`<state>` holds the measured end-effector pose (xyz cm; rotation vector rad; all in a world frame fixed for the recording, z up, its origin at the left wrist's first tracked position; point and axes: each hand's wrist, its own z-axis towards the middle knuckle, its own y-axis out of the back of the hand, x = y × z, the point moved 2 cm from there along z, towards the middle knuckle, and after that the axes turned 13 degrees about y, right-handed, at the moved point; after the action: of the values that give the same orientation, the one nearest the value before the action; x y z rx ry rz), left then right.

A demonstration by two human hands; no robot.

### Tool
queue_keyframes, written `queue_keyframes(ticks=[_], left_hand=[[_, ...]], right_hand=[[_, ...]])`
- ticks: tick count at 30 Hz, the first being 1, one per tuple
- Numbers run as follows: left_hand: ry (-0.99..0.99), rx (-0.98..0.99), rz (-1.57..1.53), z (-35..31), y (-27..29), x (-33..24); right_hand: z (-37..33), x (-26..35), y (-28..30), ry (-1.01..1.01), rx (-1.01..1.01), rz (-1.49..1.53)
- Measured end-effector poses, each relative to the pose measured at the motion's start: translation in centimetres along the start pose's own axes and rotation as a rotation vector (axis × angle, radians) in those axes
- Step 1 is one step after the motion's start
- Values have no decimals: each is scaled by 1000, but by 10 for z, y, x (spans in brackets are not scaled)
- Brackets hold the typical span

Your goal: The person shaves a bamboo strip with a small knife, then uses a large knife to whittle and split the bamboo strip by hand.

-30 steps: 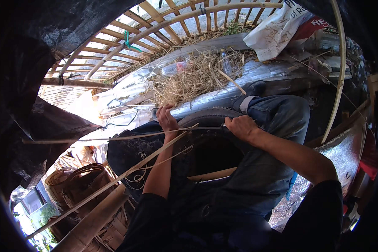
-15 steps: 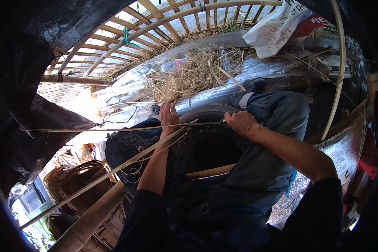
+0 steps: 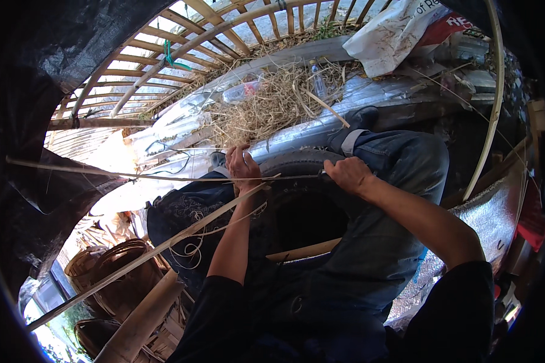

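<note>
Pale split bamboo, in the form of a long, thin strip (image 3: 103,171), stretches level from the far left to the left hand (image 3: 243,168) of a seated person in dark sleeves and blue denim trousers (image 3: 393,199). The strip runs along the base of that hand, whose fingers are half curled; whether they pinch it cannot be told. The right hand (image 3: 348,174) is closed in a fist around what appears to be a slim grey tool with a dark handle (image 3: 323,174), its narrow shaft in line with the strip, above a round black rubber tyre (image 3: 309,158) between the person's legs.

A second, broader bamboo strip (image 3: 145,256) slants from the lower left to the left wrist, fine pale curled shavings (image 3: 191,254) hanging just beside it. Brown woven baskets (image 3: 121,272) and a thick tan bamboo pole (image 3: 145,314) stand at lower left. Beyond the hands, a heap of dry yellow straw (image 3: 266,103) lies on grey corrugated metal sheeting (image 3: 297,130) with a clear plastic bottle (image 3: 318,85), near a slatted bamboo fence (image 3: 215,30) and a crumpled white-and-red sack (image 3: 384,45).
</note>
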<state>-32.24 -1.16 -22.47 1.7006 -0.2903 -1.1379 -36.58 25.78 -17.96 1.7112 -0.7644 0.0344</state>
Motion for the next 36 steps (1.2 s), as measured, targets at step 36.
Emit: queue_keyframes(ticks=[36], left_hand=[[-38,425,-1558,-10,226,-131]], right_hand=[[15,15,4,-175,23,93]])
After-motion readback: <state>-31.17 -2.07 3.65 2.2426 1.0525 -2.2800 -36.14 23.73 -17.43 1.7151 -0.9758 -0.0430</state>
